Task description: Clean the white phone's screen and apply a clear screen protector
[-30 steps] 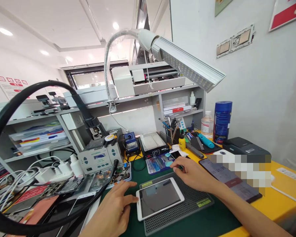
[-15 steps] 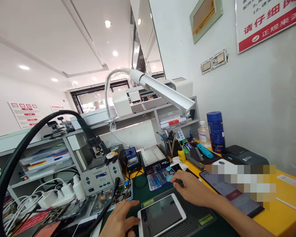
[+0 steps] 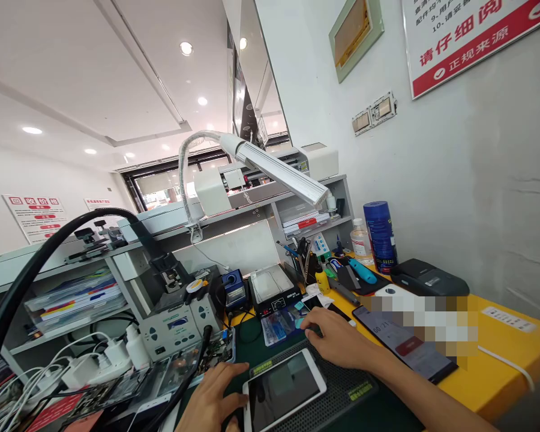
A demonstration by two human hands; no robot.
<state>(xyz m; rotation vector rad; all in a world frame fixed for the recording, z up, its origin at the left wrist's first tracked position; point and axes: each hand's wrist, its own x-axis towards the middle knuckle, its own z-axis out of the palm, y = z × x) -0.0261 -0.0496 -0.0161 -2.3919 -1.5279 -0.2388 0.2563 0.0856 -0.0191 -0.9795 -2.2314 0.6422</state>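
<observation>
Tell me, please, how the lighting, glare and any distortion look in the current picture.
Head view: ceiling lights burn out to near white; head view: the tablet carries faint reflections on its dark screen; head view: the scene looks tilted, and pixelation hides an area by the phone.

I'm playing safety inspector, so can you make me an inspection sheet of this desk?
Surface: yellow table with a green mat; a dark mat lies on that.
Things at hand: white tablet, screen up on the dark mat.
Clutter: phones, yellow bottle, circuit parts around the mats.
Hands: left hand at the tablet's edge; right hand curled beyond it, grip unclear.
Cables: white cord on the table; more by the white plugs.
Surroundings: lamp behind; sign and switches on the wall.
</observation>
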